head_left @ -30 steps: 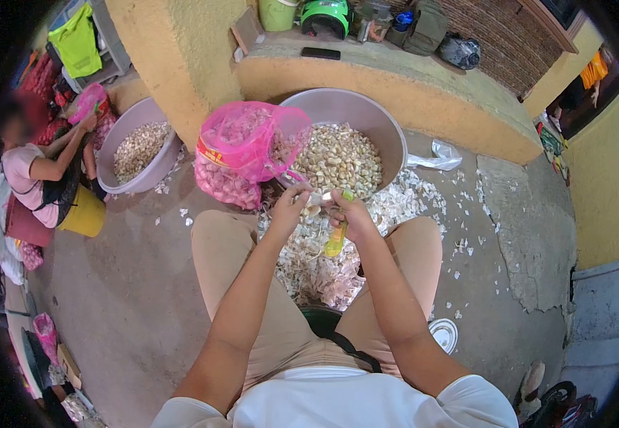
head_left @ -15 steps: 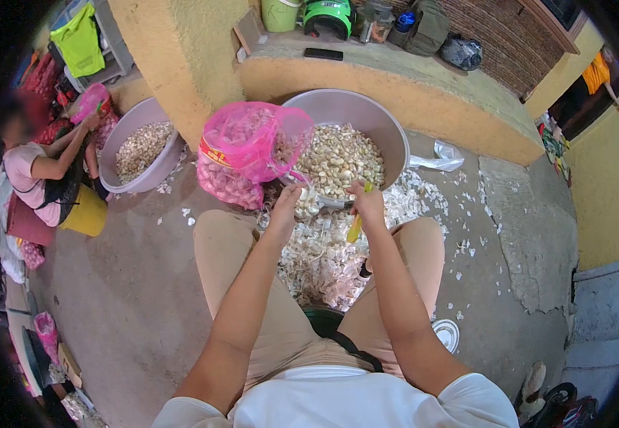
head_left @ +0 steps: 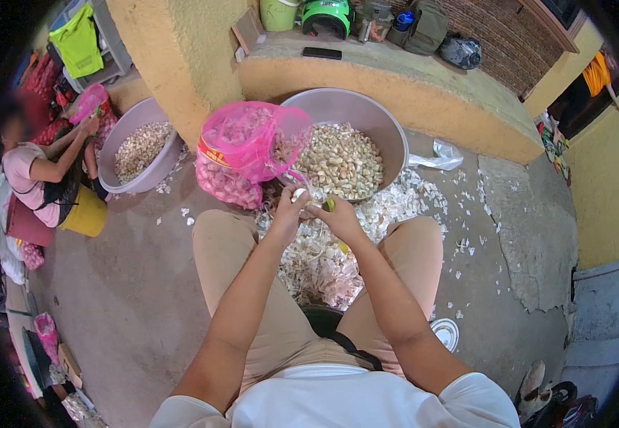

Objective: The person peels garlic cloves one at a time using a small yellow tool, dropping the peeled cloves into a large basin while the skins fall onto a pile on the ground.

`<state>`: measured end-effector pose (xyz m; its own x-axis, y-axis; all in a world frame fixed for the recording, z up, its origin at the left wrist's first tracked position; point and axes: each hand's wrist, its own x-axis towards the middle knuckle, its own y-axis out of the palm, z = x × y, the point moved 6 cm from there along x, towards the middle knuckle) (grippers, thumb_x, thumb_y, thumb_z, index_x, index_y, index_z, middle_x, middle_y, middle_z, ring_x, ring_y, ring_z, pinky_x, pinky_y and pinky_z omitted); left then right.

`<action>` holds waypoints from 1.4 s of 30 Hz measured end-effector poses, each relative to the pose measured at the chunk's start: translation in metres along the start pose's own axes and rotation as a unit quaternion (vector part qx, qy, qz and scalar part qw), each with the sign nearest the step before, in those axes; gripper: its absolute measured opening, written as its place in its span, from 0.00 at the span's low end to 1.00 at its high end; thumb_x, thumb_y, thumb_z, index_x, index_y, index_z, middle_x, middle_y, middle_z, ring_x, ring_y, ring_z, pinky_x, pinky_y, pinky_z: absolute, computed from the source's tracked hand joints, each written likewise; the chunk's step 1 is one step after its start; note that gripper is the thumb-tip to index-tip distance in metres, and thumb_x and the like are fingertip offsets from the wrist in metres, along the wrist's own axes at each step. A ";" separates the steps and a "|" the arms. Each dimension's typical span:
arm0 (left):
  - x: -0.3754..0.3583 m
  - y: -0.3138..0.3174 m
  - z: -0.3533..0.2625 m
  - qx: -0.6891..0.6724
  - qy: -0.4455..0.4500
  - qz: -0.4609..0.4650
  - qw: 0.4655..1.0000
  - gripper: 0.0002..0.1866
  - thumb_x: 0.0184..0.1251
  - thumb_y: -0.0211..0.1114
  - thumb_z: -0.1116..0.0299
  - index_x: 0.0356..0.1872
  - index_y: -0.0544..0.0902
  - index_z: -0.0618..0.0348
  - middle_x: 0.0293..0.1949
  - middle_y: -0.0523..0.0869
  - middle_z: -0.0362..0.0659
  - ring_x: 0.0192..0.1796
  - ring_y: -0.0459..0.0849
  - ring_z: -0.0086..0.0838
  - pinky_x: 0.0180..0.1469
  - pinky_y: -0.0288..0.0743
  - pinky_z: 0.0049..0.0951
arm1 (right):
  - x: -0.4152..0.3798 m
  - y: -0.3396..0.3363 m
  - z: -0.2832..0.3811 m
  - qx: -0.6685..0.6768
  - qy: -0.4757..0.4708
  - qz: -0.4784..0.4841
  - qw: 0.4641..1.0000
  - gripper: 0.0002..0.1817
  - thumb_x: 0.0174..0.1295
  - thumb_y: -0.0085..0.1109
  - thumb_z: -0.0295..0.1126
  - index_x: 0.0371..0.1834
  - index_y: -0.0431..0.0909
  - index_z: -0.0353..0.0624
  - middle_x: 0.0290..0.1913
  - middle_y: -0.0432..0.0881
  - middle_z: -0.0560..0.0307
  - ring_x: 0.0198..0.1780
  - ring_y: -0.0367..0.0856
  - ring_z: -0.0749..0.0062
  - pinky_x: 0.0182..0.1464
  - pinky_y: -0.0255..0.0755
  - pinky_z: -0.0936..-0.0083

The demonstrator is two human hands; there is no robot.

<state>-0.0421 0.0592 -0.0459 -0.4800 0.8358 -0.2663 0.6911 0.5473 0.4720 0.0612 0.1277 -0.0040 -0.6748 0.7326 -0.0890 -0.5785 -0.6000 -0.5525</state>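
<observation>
Garlic [head_left: 299, 193] is pinched in my left hand [head_left: 289, 212], above a heap of papery peelings [head_left: 316, 264]. Close beside it, my right hand [head_left: 338, 217] is closed around a yellow-green knife [head_left: 330, 204], its fingertips near the garlic. The blade is too small to make out. Beyond my hands stands a large grey basin [head_left: 391, 128] holding many peeled cloves [head_left: 341, 160]. A pink mesh bag [head_left: 231, 153] full of garlic leans against the basin's left side.
At the left a seated person [head_left: 38, 167] works beside another basin [head_left: 113, 178] of cloves. A yellow pillar [head_left: 181, 64] and a low ledge [head_left: 395, 89] stand behind. A plastic bag [head_left: 441, 157] and a white lid [head_left: 446, 334] lie right. Another person [head_left: 597, 78] is far right.
My right hand has moved left with the knife, up to my left hand and the garlic. My left hand has shifted only slightly.
</observation>
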 end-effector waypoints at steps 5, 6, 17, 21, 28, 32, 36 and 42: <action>0.003 -0.002 0.001 0.014 0.000 0.004 1.000 0.13 0.62 0.55 0.67 0.46 0.65 0.52 0.38 0.72 0.38 0.38 0.74 0.23 0.33 0.71 0.24 | 0.002 0.000 -0.002 0.033 -0.018 0.014 0.999 0.20 0.46 0.64 0.45 0.23 0.72 0.36 0.19 0.73 0.56 0.23 0.69 0.72 0.27 0.64 0.73; 0.002 -0.001 -0.001 0.017 0.000 0.003 1.000 0.12 0.62 0.56 0.66 0.45 0.66 0.51 0.36 0.73 0.37 0.36 0.74 0.22 0.32 0.71 0.22 | 0.002 -0.001 -0.001 0.028 -0.020 0.014 0.999 0.19 0.47 0.64 0.42 0.23 0.72 0.36 0.19 0.73 0.58 0.22 0.67 0.77 0.26 0.63 0.75; -0.004 0.003 -0.010 0.019 -0.056 0.063 0.996 0.22 0.56 0.62 0.68 0.50 0.65 0.53 0.41 0.73 0.43 0.41 0.76 0.29 0.36 0.74 0.30 | 0.006 0.007 -0.014 0.115 0.026 0.044 0.992 0.15 0.51 0.61 0.40 0.26 0.75 0.36 0.19 0.74 0.58 0.20 0.70 0.75 0.25 0.65 0.75; -0.014 0.008 -0.037 0.427 0.164 0.066 0.887 0.35 0.40 0.73 0.67 0.52 0.64 0.56 0.44 0.73 0.45 0.46 0.75 0.31 0.43 0.75 0.30 | 0.004 0.005 -0.007 0.182 0.039 0.076 0.980 0.17 0.48 0.63 0.42 0.27 0.76 0.36 0.19 0.77 0.57 0.20 0.72 0.74 0.25 0.66 0.76; -0.020 0.015 -0.037 0.527 0.224 0.031 0.819 0.35 0.34 0.73 0.68 0.48 0.66 0.63 0.47 0.71 0.50 0.50 0.72 0.41 0.52 0.68 0.33 | 0.000 -0.004 0.013 0.027 -0.024 0.027 0.999 0.22 0.40 0.68 0.44 0.27 0.76 0.35 0.21 0.77 0.53 0.22 0.75 0.71 0.27 0.68 0.74; -0.017 0.018 -0.032 0.487 0.228 0.049 0.842 0.31 0.37 0.71 0.69 0.47 0.67 0.62 0.46 0.71 0.49 0.49 0.72 0.41 0.49 0.69 0.32 | 0.002 -0.008 0.007 0.021 -0.022 0.015 0.999 0.22 0.41 0.68 0.43 0.27 0.75 0.34 0.20 0.77 0.52 0.22 0.74 0.70 0.27 0.68 0.73; -0.015 0.019 -0.033 0.442 0.220 0.069 0.867 0.28 0.39 0.70 0.70 0.45 0.69 0.63 0.45 0.71 0.49 0.48 0.72 0.40 0.48 0.68 0.33 | 0.000 -0.015 0.014 0.019 -0.018 0.038 0.999 0.20 0.44 0.66 0.42 0.25 0.74 0.33 0.20 0.76 0.54 0.21 0.72 0.73 0.27 0.67 0.74; -0.016 0.020 -0.039 0.483 0.249 0.099 0.834 0.29 0.39 0.70 0.67 0.45 0.69 0.63 0.44 0.72 0.47 0.47 0.72 0.38 0.51 0.66 0.32 | -0.002 -0.015 0.008 0.097 -0.004 0.076 0.992 0.15 0.49 0.63 0.37 0.24 0.73 0.35 0.19 0.75 0.59 0.21 0.70 0.78 0.25 0.66 0.76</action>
<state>-0.0414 0.0552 0.0011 -0.3036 0.9240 0.2325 0.7804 0.3811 -0.4957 0.0681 0.1329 0.0112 -0.7646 0.6264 -0.1517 -0.5463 -0.7548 -0.3630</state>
